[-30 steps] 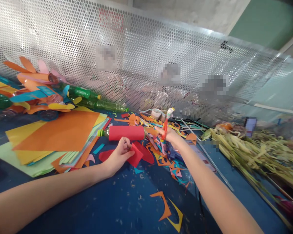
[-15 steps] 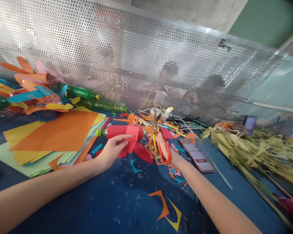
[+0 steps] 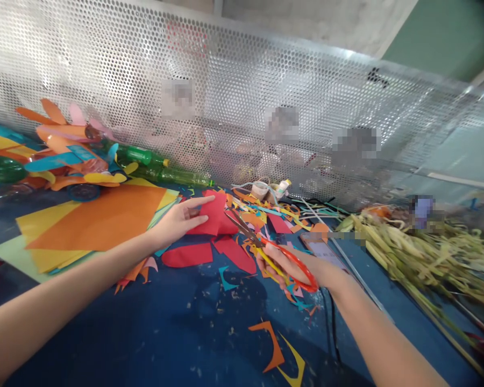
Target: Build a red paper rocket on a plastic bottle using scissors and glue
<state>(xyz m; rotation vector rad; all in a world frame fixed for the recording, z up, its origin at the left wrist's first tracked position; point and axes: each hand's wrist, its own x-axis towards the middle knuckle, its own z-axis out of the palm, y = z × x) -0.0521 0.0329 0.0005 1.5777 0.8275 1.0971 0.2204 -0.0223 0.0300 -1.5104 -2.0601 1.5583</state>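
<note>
Over a dark blue, scrap-strewn tabletop (image 3: pixel 177 333), the part-open left hand (image 3: pixel 179 219) pinches a flat red paper piece (image 3: pixel 216 212); right of this paper, the right hand (image 3: pixel 284 262) curls around red-and-yellow-handled metal scissors (image 3: pixel 253 235). Left of the paper lie flat orange and yellow paper sheets (image 3: pixel 97 220); behind it stands a long silvery perforated screen (image 3: pixel 234 97).

The left hand (image 3: pixel 177 217) covers part of the red paper (image 3: pixel 215 215), and what lies behind both is hidden. Whether the scissors' tips touch that paper cannot be told. The left forearm (image 3: pixel 72 290) hides the near right part of the paper stack (image 3: pixel 100 220); the right wrist (image 3: pixel 322 271) covers part of the phone (image 3: pixel 322 248). Beyond the desk's (image 3: pixel 165 333) far edge, people (image 3: pixel 187 137) behind the perforated screen (image 3: pixel 242 80) are blurred.
</note>
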